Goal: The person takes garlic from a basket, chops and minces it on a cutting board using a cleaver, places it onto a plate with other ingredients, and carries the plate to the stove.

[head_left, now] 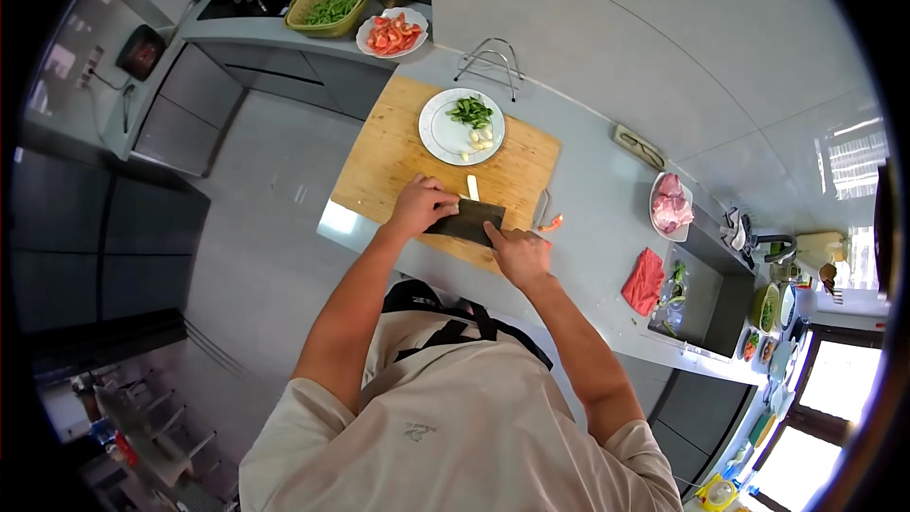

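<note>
Two hands on one cleaver (471,223), more or less. The right hand (521,254) is wrapped round the handle end with a finger laid along the blade, and the left hand (417,206) has its fingers bunched at the blade's far left corner (can't tell if they're pinching anything, the blade hides it). The cleaver is over the near side of the wooden board (379,154), broad face up to view, and a white piece (472,187) sits right by its far edge.

My two cents: I'd curl those left fingertips under so the knuckles guide the blade, since they look awfully close to the steel. A pinch on the blade's base would probably steer better than a finger stretched along it. I'd also work a bit further in, as the near rim of the board leaves little room. The plate (432,144) with chopped greens (471,112) and pale cloves (482,138) could slide back too, for elbow room.
</note>
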`<state>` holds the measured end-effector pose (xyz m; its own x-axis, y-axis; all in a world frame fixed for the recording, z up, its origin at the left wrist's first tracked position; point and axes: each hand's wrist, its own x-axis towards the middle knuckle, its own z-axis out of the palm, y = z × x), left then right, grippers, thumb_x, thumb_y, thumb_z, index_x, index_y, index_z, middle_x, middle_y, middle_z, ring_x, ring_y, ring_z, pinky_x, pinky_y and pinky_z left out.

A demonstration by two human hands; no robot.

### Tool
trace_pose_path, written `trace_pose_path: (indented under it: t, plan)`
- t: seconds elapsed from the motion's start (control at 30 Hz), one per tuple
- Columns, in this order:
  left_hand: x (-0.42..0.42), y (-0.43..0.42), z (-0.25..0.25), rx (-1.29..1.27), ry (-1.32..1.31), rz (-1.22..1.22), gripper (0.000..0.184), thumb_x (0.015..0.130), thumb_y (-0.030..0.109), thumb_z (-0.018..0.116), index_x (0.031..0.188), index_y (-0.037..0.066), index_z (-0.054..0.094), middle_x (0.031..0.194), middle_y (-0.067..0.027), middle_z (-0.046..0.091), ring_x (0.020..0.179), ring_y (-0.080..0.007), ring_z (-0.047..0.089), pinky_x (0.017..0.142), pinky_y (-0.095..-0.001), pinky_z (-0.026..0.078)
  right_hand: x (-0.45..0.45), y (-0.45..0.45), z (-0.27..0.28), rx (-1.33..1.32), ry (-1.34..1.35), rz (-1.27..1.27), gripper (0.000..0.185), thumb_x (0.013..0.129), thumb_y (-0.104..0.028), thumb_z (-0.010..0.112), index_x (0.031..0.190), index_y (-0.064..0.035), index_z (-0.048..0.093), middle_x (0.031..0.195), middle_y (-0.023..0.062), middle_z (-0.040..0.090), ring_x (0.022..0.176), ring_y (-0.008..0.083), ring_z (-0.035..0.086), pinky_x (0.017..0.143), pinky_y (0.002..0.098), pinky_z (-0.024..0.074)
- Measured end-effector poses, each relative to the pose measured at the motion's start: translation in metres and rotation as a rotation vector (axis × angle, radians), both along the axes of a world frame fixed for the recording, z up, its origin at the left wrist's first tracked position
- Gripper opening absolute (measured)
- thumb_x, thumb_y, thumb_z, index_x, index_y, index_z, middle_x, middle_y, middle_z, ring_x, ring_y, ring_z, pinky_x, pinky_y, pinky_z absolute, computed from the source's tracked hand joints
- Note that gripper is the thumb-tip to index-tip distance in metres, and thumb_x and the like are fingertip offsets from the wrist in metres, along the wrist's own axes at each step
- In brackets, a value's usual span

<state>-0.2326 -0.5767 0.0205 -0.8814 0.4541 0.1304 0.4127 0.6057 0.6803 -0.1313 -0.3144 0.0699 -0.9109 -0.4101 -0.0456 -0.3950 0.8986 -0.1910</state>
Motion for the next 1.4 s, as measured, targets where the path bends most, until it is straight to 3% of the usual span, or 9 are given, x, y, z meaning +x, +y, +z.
trace_pose_path:
  t: [0.33, 0.5, 0.63, 0.83, 0.87, 0.9, 1.07, 1.17, 1.4]
  plan:
    - [-0.014, 0.008, -0.015, -0.059, 0.089, 0.046, 0.017, 0.082, 0.024, 0.086, 0.098, 0.018, 0.083, 0.094, -0.0006, 0.066, 0.097, -0.0266, 0.060, 0.084, -0.0404, 0.053, 0.055, 0.027, 0.003, -0.085, -0.002, -0.182, 0.050, 0.082, -0.011, 0.069, 0.131, -0.0169, 0.071, 0.083, 0.0034, 0.073, 0.077, 0.0233, 0.071, 0.068, 0.0393, 0.0577]
    - [-0.027, 0.018, -0.014, -0.110, 0.106, -0.163, 0.015, 0.082, 0.022, 0.085, 0.096, 0.018, 0.083, 0.092, 0.0004, 0.063, 0.097, -0.0247, 0.059, 0.083, -0.0395, 0.053, 0.088, 0.011, 0.005, -0.335, -0.038, -0.565, 0.046, 0.080, -0.016, 0.073, 0.125, -0.0182, 0.076, 0.085, 0.0102, 0.075, 0.079, 0.0309, 0.073, 0.070, 0.0434, 0.0586]
    - [-0.036, 0.010, -0.019, -0.120, 0.124, -0.211, 0.010, 0.083, 0.021, 0.085, 0.091, 0.017, 0.082, 0.090, 0.0008, 0.063, 0.098, -0.0243, 0.058, 0.083, -0.0387, 0.052, 0.103, -0.023, -0.007, -0.641, -0.260, -0.886, 0.036, 0.084, -0.021, 0.075, 0.120, -0.0169, 0.079, 0.080, 0.0114, 0.073, 0.069, 0.0278, 0.072, 0.066, 0.0421, 0.0580]
    - [-0.050, -0.029, -0.021, 0.094, -0.100, -0.221, 0.029, 0.084, 0.021, 0.084, 0.112, 0.014, 0.080, 0.111, -0.0059, 0.062, 0.109, -0.0279, 0.058, 0.094, -0.0396, 0.052, 0.116, -0.076, -0.033, -1.327, -0.586, -1.171, 0.016, 0.099, -0.019, 0.069, 0.093, -0.0046, 0.071, 0.073, 0.0059, 0.069, 0.059, 0.0144, 0.066, 0.054, 0.0314, 0.0542]
    - [-0.053, -0.039, -0.019, -0.009, -0.136, -0.293, 0.054, 0.083, 0.019, 0.085, 0.133, 0.009, 0.070, 0.129, -0.0106, 0.058, 0.122, -0.0322, 0.057, 0.101, -0.0409, 0.052, 0.119, -0.085, -0.039, -1.402, -0.609, -1.188, 0.019, 0.101, -0.019, 0.067, 0.089, -0.0049, 0.068, 0.073, 0.0053, 0.069, 0.059, 0.0140, 0.066, 0.052, 0.0301, 0.0531]
    - [-0.054, -0.043, -0.018, -0.040, -0.160, -0.321, 0.059, 0.082, 0.018, 0.085, 0.137, 0.007, 0.066, 0.132, -0.0113, 0.057, 0.124, -0.0332, 0.057, 0.102, -0.0410, 0.052, 0.121, -0.093, -0.042, -1.478, -0.633, -1.203, 0.023, 0.104, -0.019, 0.066, 0.086, -0.0051, 0.065, 0.073, 0.0046, 0.068, 0.058, 0.0136, 0.065, 0.051, 0.0288, 0.0521]
    - [-0.055, -0.042, -0.006, -0.174, -0.297, -0.397, 0.079, 0.079, 0.011, 0.086, 0.148, -0.003, 0.051, 0.143, -0.0150, 0.052, 0.127, -0.0371, 0.058, 0.105, -0.0413, 0.052, 0.125, -0.136, -0.069, -1.763, -0.566, -1.373, 0.021, 0.104, -0.023, 0.068, 0.092, -0.0070, 0.063, 0.074, 0.0047, 0.066, 0.057, 0.0153, 0.064, 0.050, 0.0300, 0.0511]
    - [-0.059, -0.033, -0.023, -0.201, -0.247, -0.474, 0.076, 0.080, 0.009, 0.085, 0.148, 0.000, 0.053, 0.138, -0.0146, 0.055, 0.120, -0.0324, 0.063, 0.100, -0.0387, 0.055, 0.118, -0.153, -0.079, -1.805, -0.508, -1.397, 0.019, 0.104, -0.023, 0.068, 0.094, -0.0075, 0.063, 0.075, 0.0049, 0.066, 0.057, 0.0157, 0.064, 0.051, 0.0305, 0.0522]
    - [-0.064, -0.023, -0.034, -0.042, -0.434, -0.465, 0.057, 0.080, 0.006, 0.084, 0.133, -0.001, 0.065, 0.123, -0.0161, 0.063, 0.109, -0.0343, 0.066, 0.093, -0.0430, 0.055, 0.086, -0.185, -0.083, -1.759, -0.532, -1.360, 0.019, 0.105, -0.023, 0.066, 0.095, -0.0069, 0.065, 0.078, 0.0054, 0.068, 0.061, 0.0155, 0.067, 0.056, 0.0299, 0.0543]
